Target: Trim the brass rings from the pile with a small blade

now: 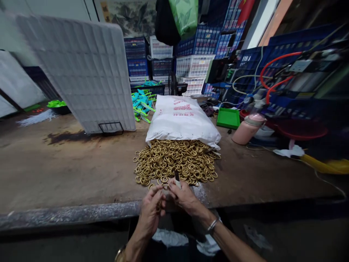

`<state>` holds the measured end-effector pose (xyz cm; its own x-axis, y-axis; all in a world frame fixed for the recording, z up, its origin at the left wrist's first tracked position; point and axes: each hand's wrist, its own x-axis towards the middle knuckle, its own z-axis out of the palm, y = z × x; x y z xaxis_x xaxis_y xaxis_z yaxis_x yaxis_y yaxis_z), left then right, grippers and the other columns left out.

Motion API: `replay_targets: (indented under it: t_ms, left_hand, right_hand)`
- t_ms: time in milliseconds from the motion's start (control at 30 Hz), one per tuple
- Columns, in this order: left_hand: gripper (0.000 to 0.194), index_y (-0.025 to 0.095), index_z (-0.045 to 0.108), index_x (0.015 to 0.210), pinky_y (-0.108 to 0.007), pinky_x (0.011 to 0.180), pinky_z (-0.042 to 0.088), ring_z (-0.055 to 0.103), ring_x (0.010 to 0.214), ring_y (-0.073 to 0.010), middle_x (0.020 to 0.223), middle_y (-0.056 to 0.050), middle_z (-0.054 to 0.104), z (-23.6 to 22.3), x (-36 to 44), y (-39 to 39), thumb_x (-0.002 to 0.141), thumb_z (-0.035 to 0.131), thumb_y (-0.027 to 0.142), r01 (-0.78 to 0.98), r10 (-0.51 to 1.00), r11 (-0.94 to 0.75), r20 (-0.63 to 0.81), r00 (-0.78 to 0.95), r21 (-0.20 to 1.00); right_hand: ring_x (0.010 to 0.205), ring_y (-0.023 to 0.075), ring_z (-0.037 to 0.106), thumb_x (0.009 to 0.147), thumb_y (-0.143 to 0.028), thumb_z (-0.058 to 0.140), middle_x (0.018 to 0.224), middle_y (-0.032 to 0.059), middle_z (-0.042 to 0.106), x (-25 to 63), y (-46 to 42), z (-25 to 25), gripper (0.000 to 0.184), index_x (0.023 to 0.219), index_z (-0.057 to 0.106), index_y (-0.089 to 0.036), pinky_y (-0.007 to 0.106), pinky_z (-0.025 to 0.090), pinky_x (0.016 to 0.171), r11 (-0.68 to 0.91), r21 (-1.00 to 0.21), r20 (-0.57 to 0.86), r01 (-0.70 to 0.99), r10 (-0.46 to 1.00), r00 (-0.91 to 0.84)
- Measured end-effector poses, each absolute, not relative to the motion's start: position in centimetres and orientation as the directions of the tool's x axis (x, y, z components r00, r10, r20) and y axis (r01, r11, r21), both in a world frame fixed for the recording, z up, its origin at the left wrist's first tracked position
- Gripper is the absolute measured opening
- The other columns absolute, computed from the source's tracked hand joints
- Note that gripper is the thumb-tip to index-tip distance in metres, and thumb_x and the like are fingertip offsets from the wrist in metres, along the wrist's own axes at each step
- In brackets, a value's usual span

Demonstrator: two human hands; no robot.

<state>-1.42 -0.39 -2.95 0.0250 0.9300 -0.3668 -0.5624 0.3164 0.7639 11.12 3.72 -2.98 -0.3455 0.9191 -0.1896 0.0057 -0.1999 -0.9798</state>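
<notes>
My left hand [151, 208] is closed, with gold-coloured rings [159, 206] partly showing inside its curled fingers. My right hand [184, 195] is closed around a small blade-like tool [177, 179] with a dark flat tip and a pale part; its exact kind is unclear. Between the fingertips of both hands is a single ring [165, 187]. Just beyond them a heap of gold-coloured rings [174, 160] spreads over the brown table [89, 171]. The heap comes out from under the near edge of a white sack [181, 116] with red print.
A tall white ribbed panel [89, 72] stands upright at left on a black wire stand. Teal and green plastic pieces [143, 103] lie behind it. On the right are a green tray [228, 118], a pink bottle [248, 129] and a red dish [301, 129]. Stacked crates [195, 65] fill the back.
</notes>
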Motion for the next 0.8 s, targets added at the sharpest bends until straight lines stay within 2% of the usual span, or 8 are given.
replay_targets:
  t_ms: [100,233,367,467,600,800]
  left_hand:
    - [0.037,0.017,0.053,0.091,-0.013,0.034,0.02,0.036,0.039,-0.0027,0.058,0.006,0.05,-3.2,-0.8,-0.4,0.066,0.066,0.041,-0.494,0.937,0.324,-0.347,0.048,0.807]
    - [0.028,0.015,0.053,0.072,-0.014,0.035,0.021,0.029,0.036,-0.0022,0.048,0.008,0.042,-3.2,-0.3,-0.6,0.068,0.063,0.041,-0.374,0.951,0.271,-0.306,-0.036,0.887]
    - [0.018,0.015,0.06,0.064,-0.018,0.048,0.036,0.043,0.048,-0.0079,0.053,0.003,0.051,-2.8,-0.1,-0.7,0.07,0.062,0.032,-0.087,0.988,0.076,-0.087,-0.129,0.993]
    - [0.013,0.017,0.062,0.062,-0.021,0.056,0.04,0.05,0.057,-0.0121,0.057,0.001,0.058,-2.9,0.1,-0.9,0.07,0.06,0.027,0.058,0.987,-0.041,0.05,-0.156,0.997]
    - [0.012,0.017,0.061,0.065,-0.021,0.057,0.04,0.052,0.057,-0.0125,0.059,0.001,0.059,-3.0,0.4,-1.1,0.07,0.06,0.028,0.017,0.989,0.001,0.002,-0.148,1.0]
    - [0.019,0.017,0.055,0.07,-0.019,0.051,0.036,0.042,0.048,-0.0086,0.053,0.005,0.049,-3.6,0.8,-1.2,0.073,0.058,0.036,-0.097,0.979,0.15,-0.161,-0.128,0.984]
  right_hand:
    - [0.032,0.0027,0.018,0.077,-0.048,0.047,0.048,-0.0119,0.032,11.6,2.7,-2.5,0.028,0.073,0.037,-0.021,0.016,0.016,0.032,-0.36,-0.92,-0.257,-0.156,0.852,-0.456]
    - [0.033,0.002,0.018,0.077,-0.047,0.048,0.049,-0.0111,0.035,11.9,2.2,-2.6,0.028,0.073,0.037,-0.021,0.016,0.014,0.031,-0.397,-0.895,-0.257,-0.203,0.832,-0.492]
    - [0.035,0.0031,0.023,0.079,-0.045,0.044,0.047,-0.0095,0.036,12.1,2.4,-2.9,0.029,0.065,0.039,-0.019,0.017,0.019,0.035,-0.267,-0.963,-0.234,-0.038,0.897,-0.375]
    - [0.044,0.0054,0.034,0.079,-0.038,0.046,0.047,-0.0072,0.038,12.1,2.5,-2.8,0.028,0.059,0.043,-0.018,0.018,0.029,0.044,-0.093,-0.983,-0.135,0.156,0.95,-0.282]
    - [0.051,0.0074,0.037,0.078,-0.032,0.044,0.05,-0.0062,0.041,12.2,2.5,-2.4,0.024,0.059,0.043,-0.018,0.019,0.031,0.05,-0.039,-0.97,-0.101,0.24,0.963,-0.252]
    - [0.055,0.0084,0.039,0.077,-0.03,0.043,0.055,-0.0054,0.042,12.0,2.4,-2.5,0.021,0.06,0.043,-0.018,0.02,0.03,0.052,0.02,-0.941,-0.051,0.337,0.979,-0.2]
